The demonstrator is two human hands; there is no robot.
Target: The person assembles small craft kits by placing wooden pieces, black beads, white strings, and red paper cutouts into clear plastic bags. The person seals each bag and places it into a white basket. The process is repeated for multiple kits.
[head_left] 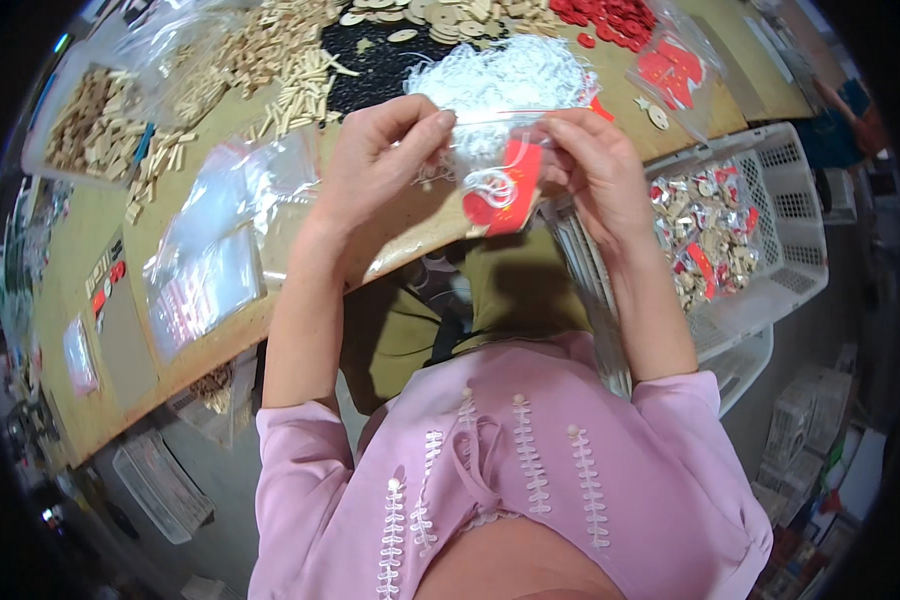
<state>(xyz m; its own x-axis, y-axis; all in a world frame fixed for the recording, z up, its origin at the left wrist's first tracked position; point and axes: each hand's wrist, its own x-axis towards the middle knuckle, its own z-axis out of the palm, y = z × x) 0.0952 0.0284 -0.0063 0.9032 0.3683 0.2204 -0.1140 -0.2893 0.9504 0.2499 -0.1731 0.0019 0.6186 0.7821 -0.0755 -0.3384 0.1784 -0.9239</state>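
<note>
We have a bare strip of table [415, 228] below our left hand [382, 150]; white strings [500, 75] block beyond, a basket [806, 205] rightward.

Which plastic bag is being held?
The bag between left hand and right hand, with red pieces; other bags lie on the table or in the basket.

I count one left hand [385, 150], one right hand [602, 165], one held clear bag [505, 165], one heap of white cords [500, 75] and one heap of black pieces [365, 80]. In one white basket [792, 230], the filled bags [710, 225] are too many for counting.
</note>
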